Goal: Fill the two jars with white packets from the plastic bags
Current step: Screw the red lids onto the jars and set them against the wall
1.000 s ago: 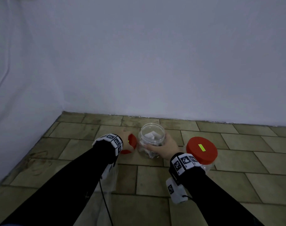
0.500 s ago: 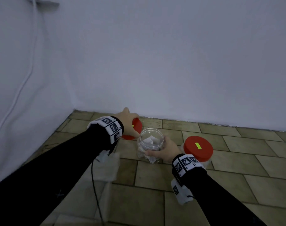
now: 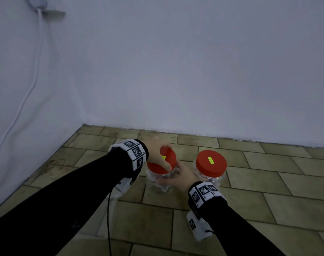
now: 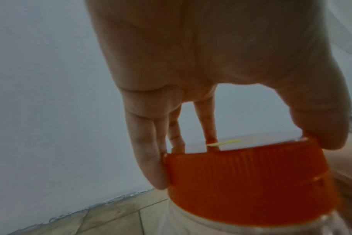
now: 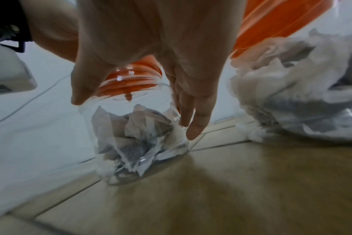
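Two clear jars stand on the tiled floor. On the left jar sits a red lid, tilted a little, and my left hand grips its ribbed rim with thumb and fingers. My right hand holds that jar's side, thumb and fingers curled round the glass. White packets lie crumpled inside it. The right jar wears its own red lid and is packed with white packets.
A white wall runs close behind the jars and another on the left, with a white cable hanging down it. Clear plastic sheet lies on the floor under my left forearm. Bare tiles stretch to the right.
My left hand carried the red lid from the floor at the jar's left up and onto the open jar's mouth. My right hand kept its hold on the jar.
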